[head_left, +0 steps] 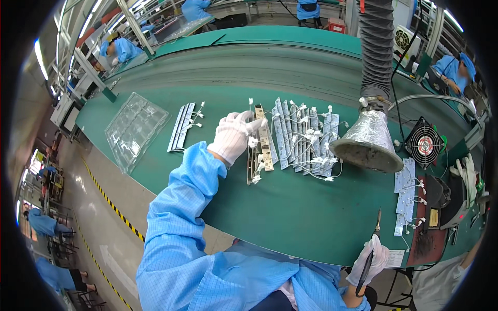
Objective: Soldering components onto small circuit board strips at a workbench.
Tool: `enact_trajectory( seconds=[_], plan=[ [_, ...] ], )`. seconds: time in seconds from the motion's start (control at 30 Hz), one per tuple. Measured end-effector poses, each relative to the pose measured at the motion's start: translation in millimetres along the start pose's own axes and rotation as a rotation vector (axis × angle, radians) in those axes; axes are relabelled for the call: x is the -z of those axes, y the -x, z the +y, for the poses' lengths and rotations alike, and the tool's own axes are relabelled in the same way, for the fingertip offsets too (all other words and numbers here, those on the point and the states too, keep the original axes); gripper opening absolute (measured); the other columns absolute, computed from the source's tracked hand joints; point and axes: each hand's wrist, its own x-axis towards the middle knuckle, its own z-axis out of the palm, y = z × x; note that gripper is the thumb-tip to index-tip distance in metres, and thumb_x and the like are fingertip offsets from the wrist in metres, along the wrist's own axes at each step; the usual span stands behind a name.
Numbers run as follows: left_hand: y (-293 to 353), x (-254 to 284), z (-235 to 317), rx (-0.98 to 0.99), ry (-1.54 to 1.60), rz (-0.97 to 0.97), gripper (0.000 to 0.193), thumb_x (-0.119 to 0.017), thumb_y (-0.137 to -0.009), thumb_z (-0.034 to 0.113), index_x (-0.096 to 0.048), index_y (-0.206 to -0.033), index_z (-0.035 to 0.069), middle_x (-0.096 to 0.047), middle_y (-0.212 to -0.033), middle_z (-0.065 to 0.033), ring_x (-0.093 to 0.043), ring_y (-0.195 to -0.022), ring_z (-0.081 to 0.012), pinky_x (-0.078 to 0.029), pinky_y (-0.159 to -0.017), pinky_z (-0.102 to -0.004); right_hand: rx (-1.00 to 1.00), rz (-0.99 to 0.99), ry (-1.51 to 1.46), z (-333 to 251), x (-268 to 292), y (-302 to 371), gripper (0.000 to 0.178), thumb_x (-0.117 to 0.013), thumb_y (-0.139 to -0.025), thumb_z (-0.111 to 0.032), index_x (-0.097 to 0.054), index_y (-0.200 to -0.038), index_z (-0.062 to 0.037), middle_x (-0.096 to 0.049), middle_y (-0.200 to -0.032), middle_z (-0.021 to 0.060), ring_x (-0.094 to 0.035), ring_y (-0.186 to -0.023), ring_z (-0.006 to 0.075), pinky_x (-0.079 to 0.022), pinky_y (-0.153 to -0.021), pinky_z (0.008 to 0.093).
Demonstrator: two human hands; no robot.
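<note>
My left hand (232,136), in a white glove, reaches over narrow circuit board strips near the table's middle. Its fingers are bent together at the upper part of a tan-and-white strip (266,150); what they pinch is too small to make out. Beside it, under the wrist side, lies another narrow strip (250,165) with white connectors. My right hand (368,259), also gloved, is closed around a soldering iron (371,262) at the front edge, its tip pointing up and away from me. To the right of my left hand lies a row of pale strips (285,135) with white wires and connectors.
A clear plastic tray (136,129) and a few strips (181,127) lie at left. A fume extraction hose (371,136) hangs over the right side. Further right are a small fan (424,144), more strips (404,194) and a soldering station (452,199). Co-workers in blue sit beyond.
</note>
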Motion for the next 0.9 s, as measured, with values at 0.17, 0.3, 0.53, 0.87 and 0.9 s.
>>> enact_trajectory(
  seconds=[0.17,0.3,0.53,0.87,0.9],
  plan=[
    [-9.4,9.1,6.8,-0.015,0.004,-0.153,0.055,-0.063,-0.076,0.007,-0.055,-0.126,0.029,-0.043,-0.140,-0.0098,-0.042,-0.128,-0.0341,-0.040,-0.100,-0.0459,0.014,-0.009,0.022,-1.9,3.7,-0.5,0.025,-0.059,-0.086,-0.002,-0.056,-0.111,-0.0036,-0.061,-0.092,0.0085,-0.055,-0.076,0.0246,-0.045,-0.071,0.0386],
    [-3.9,16.4,6.4,-0.046,0.058,-0.120,0.036,-0.063,-0.079,0.018,-0.062,-0.114,0.027,-0.043,-0.138,-0.0103,-0.040,-0.130,-0.0356,-0.035,-0.103,-0.0476,0.033,0.016,-0.013,5.1,1.2,1.7,0.025,-0.059,-0.086,-0.002,-0.056,-0.111,-0.0036,-0.059,-0.088,0.0099,-0.055,-0.077,0.0257,-0.045,-0.071,0.0392],
    [-3.7,-10.8,2.0,-0.046,0.034,0.039,0.018,-0.059,-0.084,0.020,-0.066,-0.100,0.023,-0.047,-0.136,-0.0091,-0.042,-0.129,-0.0326,-0.033,-0.104,-0.0485,0.005,0.027,-0.026,6.6,1.5,3.5,0.024,-0.063,-0.081,-0.004,-0.057,-0.104,-0.0050,-0.056,-0.086,0.0084,-0.055,-0.077,0.0267,-0.045,-0.072,0.0405],
    [-21.5,-19.7,20.6,0.090,0.244,0.226,0.033,-0.057,-0.081,0.007,-0.060,-0.112,0.015,-0.058,-0.120,-0.0121,-0.056,-0.112,-0.0314,-0.046,-0.092,-0.0399,0.031,0.026,-0.011,3.8,4.7,3.8,0.024,-0.059,-0.086,-0.003,-0.057,-0.110,-0.0010,-0.059,-0.089,0.0100,-0.055,-0.077,0.0260,-0.046,-0.071,0.0396],
    [-18.7,-20.1,20.8,0.146,0.376,0.295,0.036,-0.058,-0.080,0.004,-0.059,-0.115,0.014,-0.060,-0.117,-0.0136,-0.060,-0.107,-0.0306,-0.049,-0.089,-0.0359,0.030,0.029,-0.023,4.1,4.5,4.4,0.024,-0.059,-0.086,-0.004,-0.057,-0.110,-0.0007,-0.059,-0.089,0.0103,-0.055,-0.077,0.0261,-0.046,-0.071,0.0395]
  ],
)
